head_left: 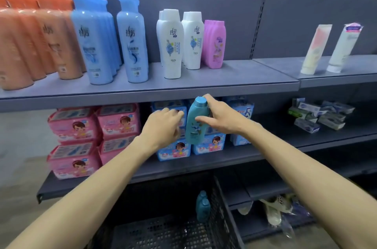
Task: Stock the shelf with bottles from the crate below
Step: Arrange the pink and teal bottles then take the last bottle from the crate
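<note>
While the right hand point(221, 115) grips a teal bottle point(195, 121), loosely curled left hand point(163, 124) empty beside it, an upright lift should clear the shelf point(240, 73) edge above the fingers.

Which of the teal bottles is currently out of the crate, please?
The teal bottle held in the right hand before the shelves; the other teal bottles stand in the black crate.

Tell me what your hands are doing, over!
Right hand grips teal bottle below top shelf. Left hand beside it, fingers curled. Nothing blocking.
</note>
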`<state>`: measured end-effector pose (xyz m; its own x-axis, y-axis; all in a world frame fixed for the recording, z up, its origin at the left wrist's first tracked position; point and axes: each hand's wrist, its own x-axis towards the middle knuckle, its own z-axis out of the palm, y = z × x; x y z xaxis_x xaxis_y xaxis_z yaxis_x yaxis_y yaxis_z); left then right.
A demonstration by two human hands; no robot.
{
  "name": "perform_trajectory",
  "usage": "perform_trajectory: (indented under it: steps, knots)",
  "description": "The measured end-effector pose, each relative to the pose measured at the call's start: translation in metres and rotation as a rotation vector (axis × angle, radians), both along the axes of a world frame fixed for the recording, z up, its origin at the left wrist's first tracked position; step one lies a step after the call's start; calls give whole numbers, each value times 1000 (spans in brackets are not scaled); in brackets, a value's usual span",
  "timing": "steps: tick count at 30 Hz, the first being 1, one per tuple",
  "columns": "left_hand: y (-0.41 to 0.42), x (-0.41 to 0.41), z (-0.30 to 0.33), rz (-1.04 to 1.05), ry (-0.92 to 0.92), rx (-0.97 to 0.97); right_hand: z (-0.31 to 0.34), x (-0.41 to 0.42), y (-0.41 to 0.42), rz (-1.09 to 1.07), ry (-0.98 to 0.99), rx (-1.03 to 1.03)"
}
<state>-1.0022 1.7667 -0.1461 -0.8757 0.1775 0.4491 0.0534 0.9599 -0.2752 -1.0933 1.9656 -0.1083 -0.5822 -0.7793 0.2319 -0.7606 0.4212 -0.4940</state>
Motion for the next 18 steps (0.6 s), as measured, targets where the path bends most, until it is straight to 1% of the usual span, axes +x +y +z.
perform_trajectory:
  steps: [6, 9, 11, 14, 18]
  knots:
    - [9, -10, 48, -62, 196, -9, 70, -13, 9, 0, 95, -69]
    - [13, -17, 69, -88, 262, -5, 104, -24, 13, 15, 99, -118]
    - [14, -22, 85, -85, 304, -14, 125, -28, 14, 22, 110, -112]
    - [16, -30, 109, -82, 314, -24, 150, -35, 15, 12, 125, -98]
    - [20, -45, 131, -79, 316, -28, 167, -48, 15, -11, 128, -74]
